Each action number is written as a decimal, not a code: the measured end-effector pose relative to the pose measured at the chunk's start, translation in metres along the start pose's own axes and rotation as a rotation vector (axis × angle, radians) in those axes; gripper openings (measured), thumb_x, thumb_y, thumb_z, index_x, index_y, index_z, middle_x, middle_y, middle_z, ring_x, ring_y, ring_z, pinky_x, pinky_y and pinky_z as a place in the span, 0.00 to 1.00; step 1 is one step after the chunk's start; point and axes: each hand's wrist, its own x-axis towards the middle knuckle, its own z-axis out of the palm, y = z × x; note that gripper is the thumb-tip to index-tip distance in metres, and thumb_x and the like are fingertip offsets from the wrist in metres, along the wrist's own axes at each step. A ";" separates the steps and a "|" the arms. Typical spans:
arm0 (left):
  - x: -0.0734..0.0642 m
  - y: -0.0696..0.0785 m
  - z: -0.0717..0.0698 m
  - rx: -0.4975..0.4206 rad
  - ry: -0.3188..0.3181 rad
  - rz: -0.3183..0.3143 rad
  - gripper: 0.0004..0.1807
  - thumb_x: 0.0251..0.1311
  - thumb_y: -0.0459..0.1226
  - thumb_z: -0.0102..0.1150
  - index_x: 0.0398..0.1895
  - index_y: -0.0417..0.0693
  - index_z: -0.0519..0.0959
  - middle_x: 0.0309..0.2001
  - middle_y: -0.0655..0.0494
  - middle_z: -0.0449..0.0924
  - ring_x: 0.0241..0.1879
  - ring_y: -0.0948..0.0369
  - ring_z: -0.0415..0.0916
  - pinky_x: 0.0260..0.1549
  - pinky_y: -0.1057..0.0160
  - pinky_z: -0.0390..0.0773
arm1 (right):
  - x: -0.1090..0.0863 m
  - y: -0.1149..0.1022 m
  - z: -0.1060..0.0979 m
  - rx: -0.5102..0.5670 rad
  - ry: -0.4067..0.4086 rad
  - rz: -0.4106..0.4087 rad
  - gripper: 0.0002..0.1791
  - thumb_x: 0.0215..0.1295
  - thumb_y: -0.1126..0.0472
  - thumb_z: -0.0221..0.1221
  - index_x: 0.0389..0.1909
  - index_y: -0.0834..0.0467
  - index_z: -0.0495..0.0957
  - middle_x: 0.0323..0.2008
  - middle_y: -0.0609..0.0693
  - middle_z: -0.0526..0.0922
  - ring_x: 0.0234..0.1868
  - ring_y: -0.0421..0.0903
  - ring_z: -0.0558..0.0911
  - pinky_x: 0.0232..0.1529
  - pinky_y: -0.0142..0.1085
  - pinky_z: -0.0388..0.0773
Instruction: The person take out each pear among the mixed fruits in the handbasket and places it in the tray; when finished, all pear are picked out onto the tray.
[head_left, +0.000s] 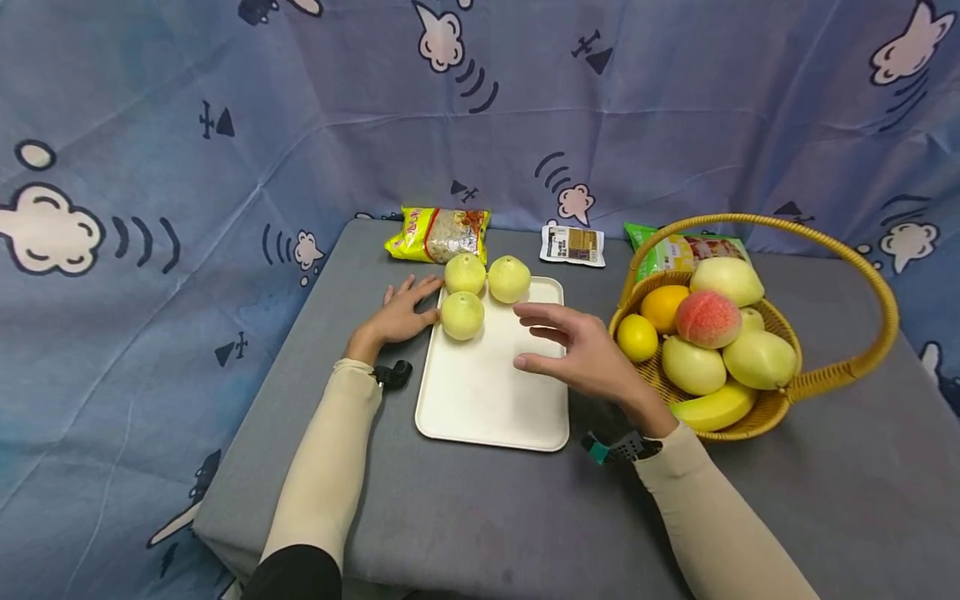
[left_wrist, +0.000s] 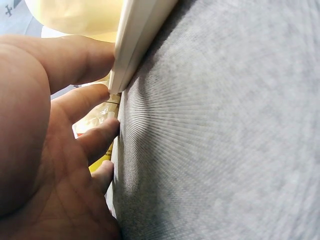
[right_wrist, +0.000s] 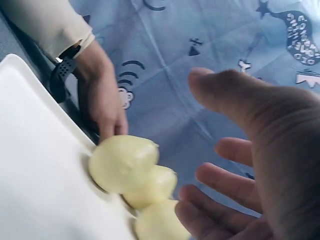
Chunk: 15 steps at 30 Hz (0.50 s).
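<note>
Three round, pale yellow-green fruits (head_left: 462,316) that look like pears sit together at the far left end of a white tray (head_left: 495,392). At that tray's left edge rests my left hand (head_left: 396,318), its fingers spread; the left wrist view shows the thumb (left_wrist: 85,62) and a fingertip right at the rim. Over the right half of the tray hovers my right hand (head_left: 581,350), fingers and thumb apart with nothing between them. In the right wrist view the nearest fruit (right_wrist: 122,162) lies left of the thumb, apart from it.
A wicker basket (head_left: 757,425) with a tall handle stands right of the tray, holding a peach (head_left: 708,319), a banana (head_left: 716,408), an orange (head_left: 663,309), a lemon (head_left: 637,337) and several pale green fruits. Behind lie a yellow packet (head_left: 442,233), a white pouch (head_left: 572,245) and a green packet (head_left: 641,237).
</note>
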 end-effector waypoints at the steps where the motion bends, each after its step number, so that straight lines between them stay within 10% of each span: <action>1: 0.000 0.000 0.000 -0.003 0.000 0.000 0.39 0.83 0.46 0.54 0.91 0.54 0.55 0.91 0.50 0.46 0.91 0.45 0.27 0.85 0.39 0.18 | -0.008 -0.002 -0.007 -0.001 -0.002 0.004 0.37 0.64 0.61 0.79 0.74 0.59 0.79 0.72 0.56 0.81 0.71 0.60 0.82 0.74 0.46 0.78; 15: 0.002 -0.002 0.001 -0.008 0.001 0.000 0.38 0.83 0.46 0.54 0.91 0.55 0.55 0.91 0.49 0.46 0.91 0.45 0.27 0.85 0.38 0.18 | -0.111 -0.004 -0.106 -0.232 0.138 0.051 0.33 0.61 0.72 0.78 0.67 0.53 0.85 0.62 0.38 0.86 0.61 0.23 0.82 0.62 0.15 0.75</action>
